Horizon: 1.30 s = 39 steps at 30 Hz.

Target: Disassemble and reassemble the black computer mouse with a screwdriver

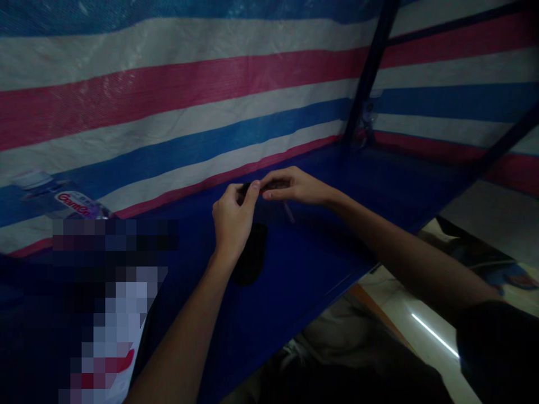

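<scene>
My left hand (233, 216) is closed around a small dark object (243, 193), with the thumb pressed along its side. What kind of thing it is cannot be made out in the dim light. My right hand (290, 185) reaches in from the right, its bent fingertips meeting the left thumb at the object. Whether the right fingers grip a part of it is hidden. Below my hands, a flat black item with a rounded end (255, 252) lies on the blue surface (303, 292). A thin pale stick-like thing (288, 213) shows under my right hand.
A striped tarp (210, 84) hangs behind the blue surface. A clear bottle (71, 199) lies tilted at the left, and another bottle (367, 123) stands by a dark post (370, 67). Pale shiny floor (421, 303) shows beyond the surface's edge at the lower right.
</scene>
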{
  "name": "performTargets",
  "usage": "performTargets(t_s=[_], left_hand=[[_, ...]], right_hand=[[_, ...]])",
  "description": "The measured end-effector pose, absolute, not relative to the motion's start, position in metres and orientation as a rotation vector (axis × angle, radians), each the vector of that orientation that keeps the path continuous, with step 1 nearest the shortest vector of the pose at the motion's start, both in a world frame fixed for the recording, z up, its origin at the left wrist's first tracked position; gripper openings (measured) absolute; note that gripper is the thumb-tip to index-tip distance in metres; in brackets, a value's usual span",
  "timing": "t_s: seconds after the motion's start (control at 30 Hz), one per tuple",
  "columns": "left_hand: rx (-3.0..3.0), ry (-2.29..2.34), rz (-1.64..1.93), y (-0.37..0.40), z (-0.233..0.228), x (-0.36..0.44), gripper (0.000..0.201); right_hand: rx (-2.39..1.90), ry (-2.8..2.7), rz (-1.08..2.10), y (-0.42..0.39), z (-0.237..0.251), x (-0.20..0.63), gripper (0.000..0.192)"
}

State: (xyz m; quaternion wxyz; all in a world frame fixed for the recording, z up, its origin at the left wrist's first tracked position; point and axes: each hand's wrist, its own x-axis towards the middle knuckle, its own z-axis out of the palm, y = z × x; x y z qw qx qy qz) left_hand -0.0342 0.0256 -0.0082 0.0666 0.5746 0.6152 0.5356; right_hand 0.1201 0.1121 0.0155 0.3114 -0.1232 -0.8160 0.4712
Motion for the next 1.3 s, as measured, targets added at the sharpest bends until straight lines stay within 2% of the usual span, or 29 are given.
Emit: performTargets(t_s=[0.17,0.27,0.4,0.5,0.57,0.67,0.77,0.87,1.07,1.2,1.3], left_hand=[[1.719,1.778,1.534,0.027,-0.01,-0.038,0.045],[1.873,1.735,1.551,0.028,-0.013,-0.037,0.04],[2.186,1.698,1.558,0.028,-0.014,-0.032,0.053],[2.31,1.659,1.519,0.026,-0.012,-0.03,0.037],[2.286,1.707,1.514,0.024,-0.01,-0.03,0.029],[2.164,1.915,1.47,0.021,-0.007,-0.031,0.036],[2.044,2.051,1.431,0.02,-0.006,-0.031,0.047],[1.964,1.997,1.428,0.022,-0.007,-0.032,0.05],[2.191,1.768,1.478,0.024,-0.009,-0.028,0.047],[2.186,1.84,1.468,0.023,-0.009,-0.028,0.034],[2.064,1.936,1.488,0.022,-0.008,-0.029,0.041]], right_hand=[[-0.378,-2.122,1.213,0.11,0.014,0.116,0.019],[-0.4,-1.995,1.39,0.113,0.011,0.115,0.025],[-0.48,-1.822,1.694,0.115,0.009,0.117,0.025],[-0.539,-1.782,1.786,0.116,0.008,0.117,0.024],[-0.54,-1.821,1.788,0.116,0.007,0.118,0.03],[-0.452,-1.898,1.728,0.116,0.008,0.118,0.04],[-0.406,-2.0,1.601,0.115,0.01,0.119,0.03],[-0.423,-2.065,1.531,0.116,0.01,0.118,0.019],[-0.452,-1.897,1.653,0.117,0.007,0.116,0.026],[-0.484,-1.931,1.69,0.116,0.009,0.118,0.025],[-0.473,-1.939,1.579,0.114,0.011,0.118,0.021]])
